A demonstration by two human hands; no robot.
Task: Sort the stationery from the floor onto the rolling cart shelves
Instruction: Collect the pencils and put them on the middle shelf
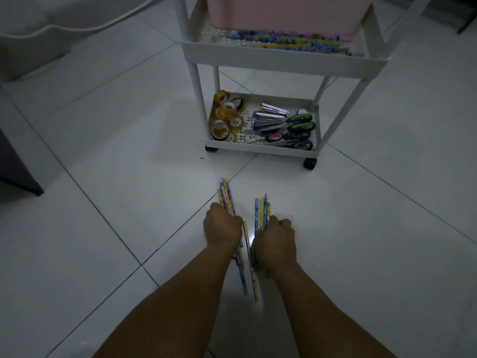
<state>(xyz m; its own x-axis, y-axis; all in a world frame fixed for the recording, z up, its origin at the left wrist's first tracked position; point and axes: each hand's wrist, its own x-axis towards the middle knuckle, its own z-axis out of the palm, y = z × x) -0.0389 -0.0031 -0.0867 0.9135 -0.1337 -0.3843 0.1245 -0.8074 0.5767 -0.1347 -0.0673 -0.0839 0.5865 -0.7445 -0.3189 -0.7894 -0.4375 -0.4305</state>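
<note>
Left hand curled round a bundle of pencils; right hand gripping a second bundle. One loose pencil on the floor tiles between them. Beyond: white rolling cart, tape rolls, staplers, scissors on its bottom shelf; more pencils on the middle shelf.
</note>
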